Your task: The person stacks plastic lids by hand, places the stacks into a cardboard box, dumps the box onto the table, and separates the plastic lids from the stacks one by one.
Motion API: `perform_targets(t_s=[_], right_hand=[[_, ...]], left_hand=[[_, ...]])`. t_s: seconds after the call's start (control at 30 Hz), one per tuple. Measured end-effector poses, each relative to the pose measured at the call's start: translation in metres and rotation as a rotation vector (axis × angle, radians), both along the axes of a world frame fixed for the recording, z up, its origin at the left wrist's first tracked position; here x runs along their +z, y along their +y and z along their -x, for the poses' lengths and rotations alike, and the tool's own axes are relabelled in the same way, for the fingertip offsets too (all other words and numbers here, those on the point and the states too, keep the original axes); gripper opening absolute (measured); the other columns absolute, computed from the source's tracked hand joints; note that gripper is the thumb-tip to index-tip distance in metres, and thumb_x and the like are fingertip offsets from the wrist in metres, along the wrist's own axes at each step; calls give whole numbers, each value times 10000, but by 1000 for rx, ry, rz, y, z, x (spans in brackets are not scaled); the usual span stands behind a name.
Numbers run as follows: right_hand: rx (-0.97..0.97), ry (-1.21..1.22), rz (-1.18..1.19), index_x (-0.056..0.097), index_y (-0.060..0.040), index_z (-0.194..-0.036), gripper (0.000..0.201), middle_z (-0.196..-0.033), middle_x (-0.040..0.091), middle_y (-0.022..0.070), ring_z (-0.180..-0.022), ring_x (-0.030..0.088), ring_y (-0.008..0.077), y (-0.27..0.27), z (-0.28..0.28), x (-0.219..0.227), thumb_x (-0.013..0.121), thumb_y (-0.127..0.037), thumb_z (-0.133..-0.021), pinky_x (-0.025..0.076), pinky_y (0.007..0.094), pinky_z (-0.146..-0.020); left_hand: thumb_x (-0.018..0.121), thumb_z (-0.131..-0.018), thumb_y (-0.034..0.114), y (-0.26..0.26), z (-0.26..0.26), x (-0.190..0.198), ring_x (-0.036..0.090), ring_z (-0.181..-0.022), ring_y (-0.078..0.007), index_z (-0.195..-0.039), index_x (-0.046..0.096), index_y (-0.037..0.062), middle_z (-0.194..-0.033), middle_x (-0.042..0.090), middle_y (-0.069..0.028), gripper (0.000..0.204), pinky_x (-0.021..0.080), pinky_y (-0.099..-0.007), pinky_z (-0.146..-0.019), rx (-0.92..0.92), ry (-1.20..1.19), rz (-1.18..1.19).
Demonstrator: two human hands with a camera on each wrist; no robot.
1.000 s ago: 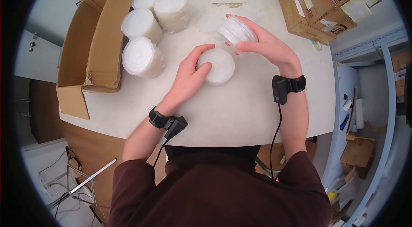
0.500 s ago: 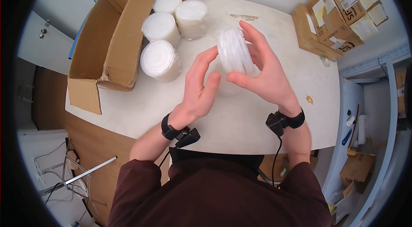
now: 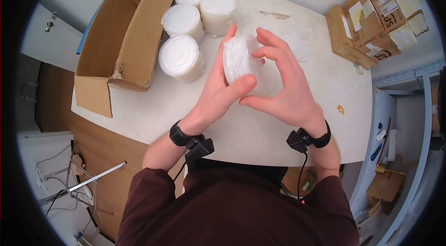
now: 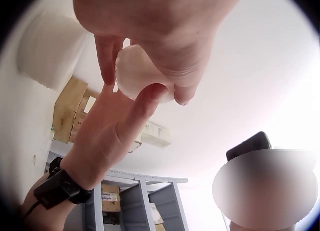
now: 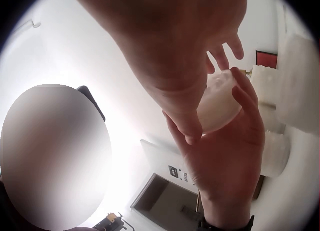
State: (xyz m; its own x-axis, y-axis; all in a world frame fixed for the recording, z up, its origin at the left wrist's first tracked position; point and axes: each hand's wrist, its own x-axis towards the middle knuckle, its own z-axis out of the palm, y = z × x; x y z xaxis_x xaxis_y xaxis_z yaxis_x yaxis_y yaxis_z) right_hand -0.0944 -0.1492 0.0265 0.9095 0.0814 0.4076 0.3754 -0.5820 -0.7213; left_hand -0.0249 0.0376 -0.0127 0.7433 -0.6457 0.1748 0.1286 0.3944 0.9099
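In the head view my left hand (image 3: 216, 92) holds a short stack of round, translucent white plastic lids (image 3: 238, 60), tilted on edge. Its thumb lies across the near side and the fingers reach behind. My right hand (image 3: 290, 85) is at the stack's right side, fingers bent and spread, index fingertip right at the rim and thumb below. The left wrist view shows the lid stack (image 4: 134, 71) between both hands. From the right wrist, the left palm cups the stack (image 5: 217, 103) from below. Another translucent round piece (image 3: 267, 78) shows on the table beneath the hands, partly hidden.
Several tall white round stacks (image 3: 181, 57) stand left of the hands, beside an open cardboard box (image 3: 134, 36). A clear disc-like piece (image 3: 297, 45) lies on the white table (image 3: 320, 83). Taped cardboard boxes (image 3: 362, 27) are at the back right.
The right hand brought the lid stack over the table to the left hand, which left the piece on the table and now holds the stack. The right fingers have loosened. The head view shifted.
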Motion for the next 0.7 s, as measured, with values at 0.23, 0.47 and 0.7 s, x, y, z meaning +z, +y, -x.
perform_targets(t_s=[0.23,0.47,0.7], right_hand=[[200,119,-342,728,-29,-1110,165,-1195,754,81,-1106,718,240,-17,12,16,779,-32,-953,574,390,-1021],[120,150,-368,728,-20,-1076,92,-1054,752,43,-950,715,180,-11,15,20,736,-30,-984,602,344,-896],[183,275,-519,685,-17,-1094,79,-1044,707,18,-996,675,134,-15,13,17,650,-61,-1038,586,341,-922]], left_hand=[[965,-825,263,2,3,-7,511,-1486,-322,-1803,-40,107,-1682,377,-193,1411,465,-490,-1216,187,-291,-116],[963,-799,215,0,2,-15,523,-1469,-319,-1803,-37,108,-1665,389,-204,1422,510,-485,-1169,244,-516,-187],[940,-826,232,-1,5,-10,568,-1410,-279,-1803,-32,93,-1585,483,-138,1385,523,-452,-1141,126,-313,-76]])
